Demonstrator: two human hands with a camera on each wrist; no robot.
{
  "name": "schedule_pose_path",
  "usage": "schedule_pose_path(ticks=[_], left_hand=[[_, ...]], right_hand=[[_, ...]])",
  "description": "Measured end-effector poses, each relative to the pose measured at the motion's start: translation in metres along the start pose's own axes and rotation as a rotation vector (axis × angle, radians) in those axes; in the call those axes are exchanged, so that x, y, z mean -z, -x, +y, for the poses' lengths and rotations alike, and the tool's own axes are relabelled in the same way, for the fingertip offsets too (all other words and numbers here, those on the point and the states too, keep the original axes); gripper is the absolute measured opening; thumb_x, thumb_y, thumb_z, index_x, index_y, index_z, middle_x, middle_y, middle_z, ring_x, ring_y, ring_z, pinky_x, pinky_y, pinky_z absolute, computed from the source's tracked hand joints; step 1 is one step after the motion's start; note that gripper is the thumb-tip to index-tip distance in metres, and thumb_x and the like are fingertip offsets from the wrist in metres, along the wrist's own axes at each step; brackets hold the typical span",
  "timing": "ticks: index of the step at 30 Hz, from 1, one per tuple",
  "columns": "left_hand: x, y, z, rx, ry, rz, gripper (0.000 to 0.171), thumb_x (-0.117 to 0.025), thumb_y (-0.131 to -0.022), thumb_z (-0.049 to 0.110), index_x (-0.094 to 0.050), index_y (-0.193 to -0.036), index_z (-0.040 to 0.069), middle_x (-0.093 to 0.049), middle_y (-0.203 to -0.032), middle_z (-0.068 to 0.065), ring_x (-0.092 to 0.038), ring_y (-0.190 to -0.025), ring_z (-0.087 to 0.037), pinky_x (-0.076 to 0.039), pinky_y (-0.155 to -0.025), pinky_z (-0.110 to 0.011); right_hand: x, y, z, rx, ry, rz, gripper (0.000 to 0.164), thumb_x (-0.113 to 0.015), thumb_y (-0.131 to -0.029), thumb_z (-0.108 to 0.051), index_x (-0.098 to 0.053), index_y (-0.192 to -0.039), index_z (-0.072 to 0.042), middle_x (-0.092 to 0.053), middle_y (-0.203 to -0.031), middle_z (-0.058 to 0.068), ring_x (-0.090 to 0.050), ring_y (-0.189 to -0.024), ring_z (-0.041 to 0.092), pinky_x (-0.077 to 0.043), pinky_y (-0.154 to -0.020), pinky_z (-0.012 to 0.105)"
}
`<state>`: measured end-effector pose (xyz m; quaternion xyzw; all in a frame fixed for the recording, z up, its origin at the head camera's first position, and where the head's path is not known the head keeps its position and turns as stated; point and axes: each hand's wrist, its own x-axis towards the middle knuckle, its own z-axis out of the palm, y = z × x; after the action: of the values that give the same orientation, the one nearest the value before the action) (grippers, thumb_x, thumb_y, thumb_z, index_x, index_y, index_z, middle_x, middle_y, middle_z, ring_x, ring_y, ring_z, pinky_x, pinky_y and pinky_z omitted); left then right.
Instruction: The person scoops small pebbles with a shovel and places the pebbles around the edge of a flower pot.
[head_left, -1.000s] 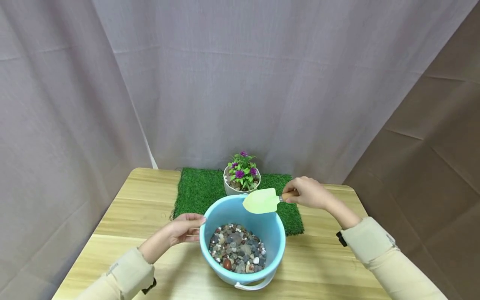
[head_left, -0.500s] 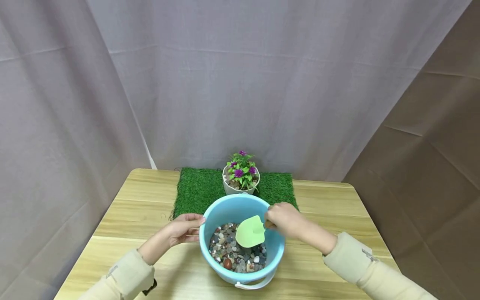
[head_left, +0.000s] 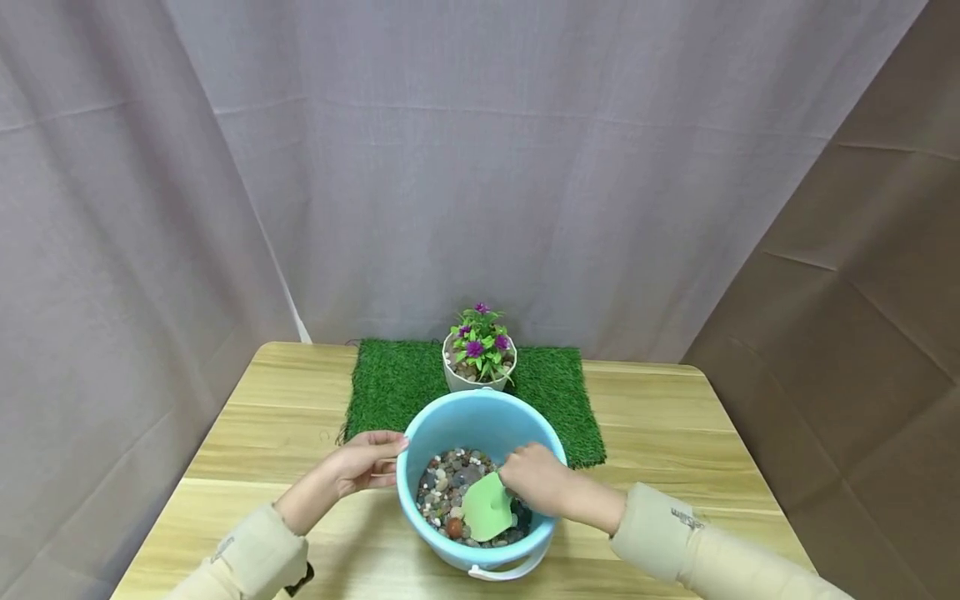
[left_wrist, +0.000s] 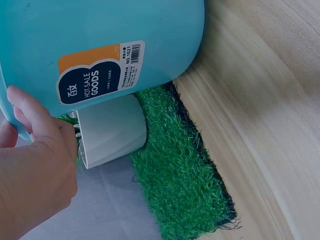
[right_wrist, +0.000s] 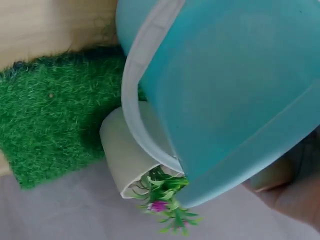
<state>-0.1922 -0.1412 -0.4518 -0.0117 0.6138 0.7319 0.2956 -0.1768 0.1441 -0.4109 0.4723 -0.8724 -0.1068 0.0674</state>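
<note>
A light blue bucket [head_left: 465,417] stands on the wooden table with mixed pebbles [head_left: 438,487] covering its bottom. My left hand [head_left: 367,462] pinches the bucket's left rim; the left wrist view shows the fingers of that hand [left_wrist: 37,160] at the edge of the labelled wall [left_wrist: 110,25]. Inside the bucket, my right hand [head_left: 536,479] grips a pale green trowel [head_left: 486,510], its blade tilted down onto the pebbles next to a reddish-brown stone [head_left: 454,527]. The trowel's handle is hidden in the fist. In the right wrist view, the bucket wall hides most of the right hand [right_wrist: 295,195].
Right behind the bucket, a white pot [head_left: 468,382] with a purple-flowered plant [head_left: 480,337] stands on a green turf mat [head_left: 397,375]. The bucket's pale carrying handle [head_left: 510,572] hangs at the front. Grey curtain [head_left: 480,167] backs the wooden table [head_left: 300,400].
My right hand has lowered the trowel from above the bucket's back right rim down to the pebbles, moving left and nearer. The left hand has stayed on the rim.
</note>
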Motion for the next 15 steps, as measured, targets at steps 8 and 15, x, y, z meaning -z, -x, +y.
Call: schedule_pose_path(ticks=[8, 15], left_hand=[[0.0, 0.0, -0.001, -0.009, 0.022, -0.01, 0.034, -0.063, -0.091, 0.019, -0.053, -0.117, -0.002, -0.067, -0.073, 0.005, -0.064, -0.064, -0.002, -0.061, -0.067, -0.019], [-0.002, 0.001, 0.001, -0.009, 0.02, -0.017, 0.027, -0.062, -0.091, 0.018, -0.056, -0.112, 0.001, -0.068, -0.072, 0.005, -0.065, -0.063, -0.002, -0.061, -0.067, -0.019]], right_hand=[[-0.01, -0.007, 0.014, -0.005, -0.182, 0.05, 0.029, -0.069, -0.064, 0.005, -0.051, -0.052, -0.014, -0.043, -0.048, -0.008, -0.026, -0.049, 0.006, -0.017, -0.05, 0.016], [-0.006, -0.008, 0.008, -0.053, -0.123, -0.001, 0.025, -0.074, -0.066, 0.0, -0.057, -0.055, -0.017, -0.056, -0.053, -0.008, -0.036, -0.049, 0.007, -0.023, -0.049, 0.017]])
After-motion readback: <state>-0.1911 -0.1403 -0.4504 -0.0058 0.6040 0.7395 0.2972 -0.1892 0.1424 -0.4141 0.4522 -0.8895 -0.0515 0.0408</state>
